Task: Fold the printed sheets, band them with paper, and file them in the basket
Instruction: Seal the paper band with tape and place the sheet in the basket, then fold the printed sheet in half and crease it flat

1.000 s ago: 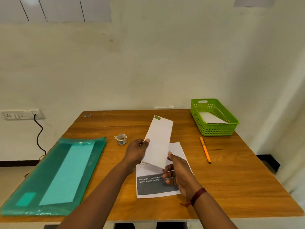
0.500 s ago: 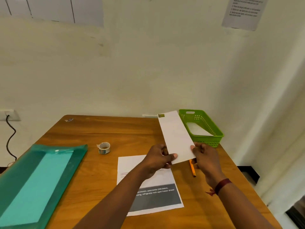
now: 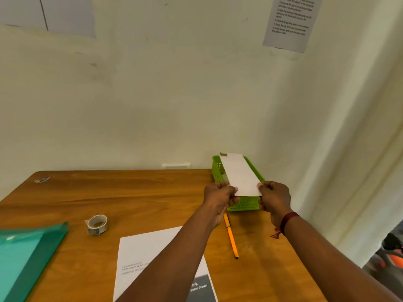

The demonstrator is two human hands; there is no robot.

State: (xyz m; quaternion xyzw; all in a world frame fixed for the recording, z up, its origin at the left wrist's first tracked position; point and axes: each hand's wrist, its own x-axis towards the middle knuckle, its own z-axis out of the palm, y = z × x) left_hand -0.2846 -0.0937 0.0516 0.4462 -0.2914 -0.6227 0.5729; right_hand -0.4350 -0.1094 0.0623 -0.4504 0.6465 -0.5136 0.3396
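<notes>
A long folded white sheet [image 3: 238, 174] hangs lengthwise over the green plastic basket [image 3: 244, 205] at the table's far right corner. My left hand [image 3: 219, 196] pinches its near left corner and my right hand [image 3: 274, 197] pinches its near right corner. The sheet covers most of the basket's inside, so what lies in it is hidden. A flat printed sheet [image 3: 150, 253] with a dark grey block lies on the wooden table [image 3: 130, 197] under my left forearm.
An orange pencil [image 3: 230, 238] lies between the printed sheet and the basket. A small roll of tape [image 3: 97, 224] sits left of centre. A green transparent folder [image 3: 24, 258] lies at the left edge. The wall is close behind the basket.
Both hands carried the folded sheet from above the printed sheet to the right and away, until it hangs over the basket. The view followed to the right.
</notes>
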